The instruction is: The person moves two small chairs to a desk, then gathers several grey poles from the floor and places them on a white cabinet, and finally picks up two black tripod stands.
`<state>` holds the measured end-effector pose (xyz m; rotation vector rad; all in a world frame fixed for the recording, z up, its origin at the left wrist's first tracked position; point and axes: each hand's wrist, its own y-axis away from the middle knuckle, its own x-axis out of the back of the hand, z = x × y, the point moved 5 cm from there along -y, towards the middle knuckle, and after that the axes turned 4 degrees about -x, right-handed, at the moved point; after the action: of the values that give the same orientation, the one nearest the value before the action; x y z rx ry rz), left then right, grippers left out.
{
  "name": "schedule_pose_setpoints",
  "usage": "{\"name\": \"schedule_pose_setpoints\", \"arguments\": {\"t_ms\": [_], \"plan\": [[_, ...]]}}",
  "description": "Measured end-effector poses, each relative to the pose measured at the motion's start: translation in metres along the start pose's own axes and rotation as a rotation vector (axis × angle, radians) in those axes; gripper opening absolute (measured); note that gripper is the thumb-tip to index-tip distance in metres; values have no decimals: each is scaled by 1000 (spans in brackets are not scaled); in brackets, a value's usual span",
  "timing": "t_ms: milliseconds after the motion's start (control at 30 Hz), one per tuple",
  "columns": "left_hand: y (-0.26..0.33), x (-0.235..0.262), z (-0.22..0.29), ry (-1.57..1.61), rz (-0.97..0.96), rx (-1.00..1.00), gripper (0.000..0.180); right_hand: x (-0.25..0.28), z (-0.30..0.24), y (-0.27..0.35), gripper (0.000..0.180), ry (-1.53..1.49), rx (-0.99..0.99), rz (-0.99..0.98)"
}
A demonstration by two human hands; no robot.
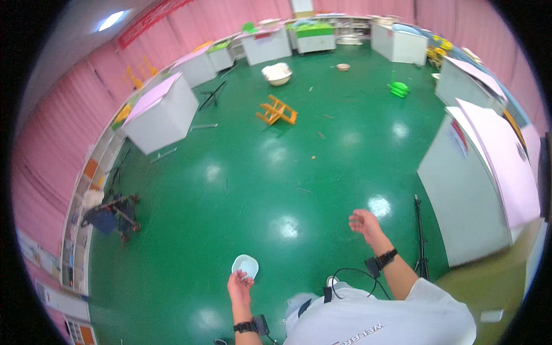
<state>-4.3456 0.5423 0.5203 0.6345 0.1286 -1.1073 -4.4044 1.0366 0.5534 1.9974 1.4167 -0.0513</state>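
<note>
My left hand [240,287] is at the lower middle, its fingers curled at the near rim of a small pale blue-white bowl [246,264]. The bowl's hollow faces up, and it appears gripped at that rim. Off to the right, my right hand [364,224] is raised over the green floor [259,190], fingers loosely bent and apart, holding nothing. Both wrists carry a black strap with a small dark box, and a thin black cable [353,270] loops by my right forearm.
An orange wooden stool [277,111] lies tipped over ahead. Beyond it stands a white tub [277,73], with a green plastic piece [399,88] farther right. A folded stroller [115,216] sits left. Near right are a black stand [420,236] and a white cabinet [460,190].
</note>
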Motion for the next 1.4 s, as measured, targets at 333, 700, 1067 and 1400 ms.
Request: {"name": "schedule_pose_setpoints", "arguments": {"t_ms": [333,700,1067,1400], "plan": [[-227,-27,70,126,157,-51,20,-275,-60,-262,20,208,-9,-303],[-553,-142,228,7,44,-32,20,-412,-129,-497,21,77,-1,-76],[-857,-176,299,-1,188,19,20,-554,-127,-829,21,-60,-194,17],[-1076,-167,425,113,395,-108,20,-913,-202,-1087,20,246,-202,-276]]}}
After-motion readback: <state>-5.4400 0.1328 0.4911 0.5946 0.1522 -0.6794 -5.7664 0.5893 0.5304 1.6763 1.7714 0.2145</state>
